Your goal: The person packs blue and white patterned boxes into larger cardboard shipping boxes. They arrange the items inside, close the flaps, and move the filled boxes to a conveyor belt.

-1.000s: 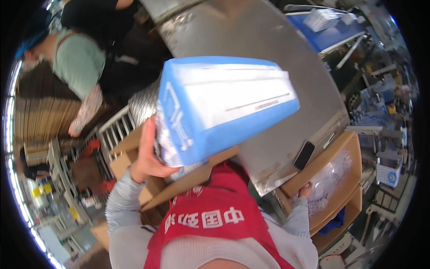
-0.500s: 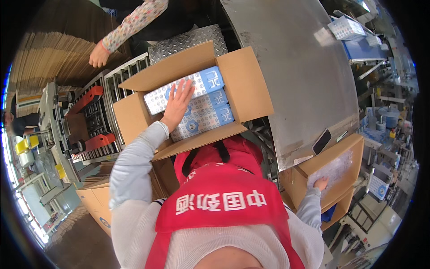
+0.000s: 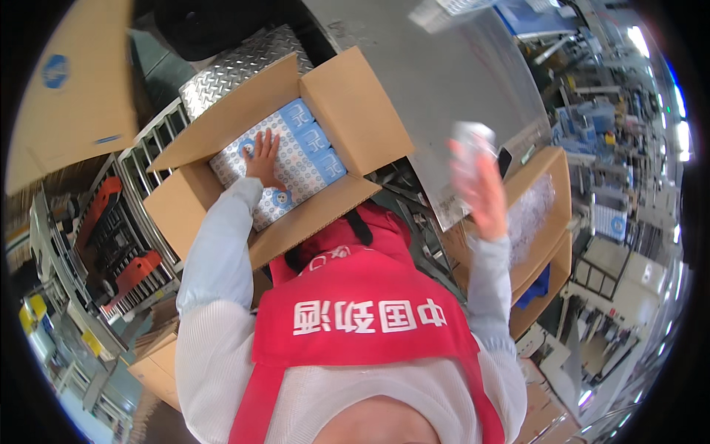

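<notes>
Resting flat with its fingers spread apart, the left hand (image 3: 263, 157) presses its palm side on the patterned packs (image 3: 299, 169) and grips none of them. The packs lie inside a cardboard box (image 3: 358, 103), whose flaps stand folded outward. Three blue ends (image 3: 313, 138) show in a row; they point to the upper right, toward the metal table (image 3: 444, 89). The packs lie side by side, each long axis running from lower left to upper right.

Over on the other side, the right hand (image 3: 481, 185) is raised near the table's corner, its fingers closed around a clear, whitish piece (image 3: 472, 139). That piece stands roughly upright in the view, but blur hides which end is which. Just beside this hand, a brown carton (image 3: 551, 164) holds clear plastic (image 3: 534, 211). A roller conveyor (image 3: 161, 133) runs left of the box.
</notes>
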Demonstrator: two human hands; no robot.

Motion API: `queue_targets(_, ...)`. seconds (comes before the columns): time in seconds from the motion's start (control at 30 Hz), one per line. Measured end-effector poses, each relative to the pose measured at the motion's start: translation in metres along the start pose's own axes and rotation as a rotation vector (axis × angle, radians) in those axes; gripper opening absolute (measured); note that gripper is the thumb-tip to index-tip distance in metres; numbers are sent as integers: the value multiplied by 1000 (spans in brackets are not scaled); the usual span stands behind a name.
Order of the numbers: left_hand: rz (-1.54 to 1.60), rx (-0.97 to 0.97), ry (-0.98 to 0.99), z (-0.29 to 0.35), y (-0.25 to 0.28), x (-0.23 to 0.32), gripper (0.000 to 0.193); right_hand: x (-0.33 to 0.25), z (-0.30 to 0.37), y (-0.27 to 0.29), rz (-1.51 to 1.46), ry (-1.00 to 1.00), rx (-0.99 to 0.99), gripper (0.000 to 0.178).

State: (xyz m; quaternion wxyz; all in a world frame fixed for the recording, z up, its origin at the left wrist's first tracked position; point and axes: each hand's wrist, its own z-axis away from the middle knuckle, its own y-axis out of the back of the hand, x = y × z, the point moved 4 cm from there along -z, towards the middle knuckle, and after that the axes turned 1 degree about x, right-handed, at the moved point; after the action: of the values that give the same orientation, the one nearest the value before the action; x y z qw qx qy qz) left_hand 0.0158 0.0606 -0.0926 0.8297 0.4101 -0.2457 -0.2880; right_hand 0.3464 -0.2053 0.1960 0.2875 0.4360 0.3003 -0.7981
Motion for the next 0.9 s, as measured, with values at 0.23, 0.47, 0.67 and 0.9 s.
queue_targets(0.23, -20, -128, 90, 56, -35, -23, 143, 37, -55, -169, -61, -352, -701, 52)
queue_targets(0.47, 53, -119, 92, 74, -46, -28, 142, 141, -148, -151, 158, -366, -563, 33)
queue_targets(0.67, 65, -77, 153, 75, -48, -16, 155, 83, -119, -110, 38, -191, -287, 34)
queue_targets(0.9, 37, 208, 191, 69, -63, -8, 91, 39, -88, -9, -31, -60, 63, 35)
